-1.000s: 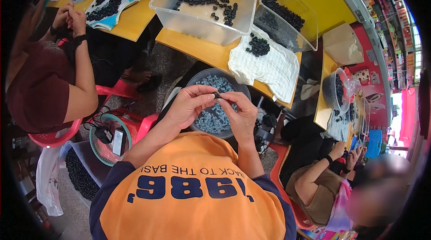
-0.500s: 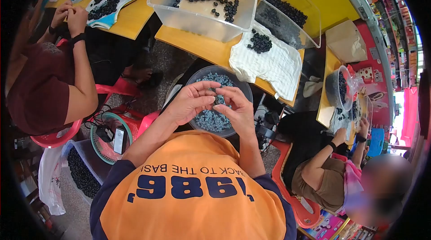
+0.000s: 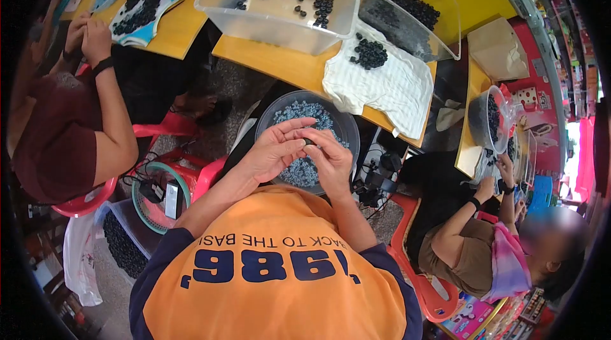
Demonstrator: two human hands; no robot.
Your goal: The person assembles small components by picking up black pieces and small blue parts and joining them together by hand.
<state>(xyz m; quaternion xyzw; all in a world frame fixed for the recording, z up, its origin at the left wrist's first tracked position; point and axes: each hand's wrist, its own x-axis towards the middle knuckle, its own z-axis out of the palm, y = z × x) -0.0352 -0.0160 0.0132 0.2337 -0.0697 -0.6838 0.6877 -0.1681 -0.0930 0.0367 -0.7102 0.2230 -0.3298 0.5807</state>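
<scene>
My left hand (image 3: 272,152) and my right hand (image 3: 331,154) meet in front of my chest, above a dark round basin (image 3: 351,125). Between the fingertips and thumbs of both hands is a small dark round piece (image 3: 309,141); its exact kind is too small to make out. The outer fingers of my left hand stretch out, while the thumb presses at the piece. Below my hands, many small blue-grey pieces (image 3: 300,173) fill the basin, partly hidden by my fingers.
Ahead on a yellow table (image 3: 264,54) stand a clear bin (image 3: 280,15) and a second clear bin (image 3: 449,44), both holding black round pieces. More lie on a white cloth (image 3: 407,101). Co-workers sit at left (image 3: 70,130) and right (image 3: 458,244). A teal-rimmed basket (image 3: 137,203) stands at left.
My fingertips have drawn closer together around the small piece, and my right hand has shifted slightly left. The view has turned a little. The right co-worker's hands have moved.
</scene>
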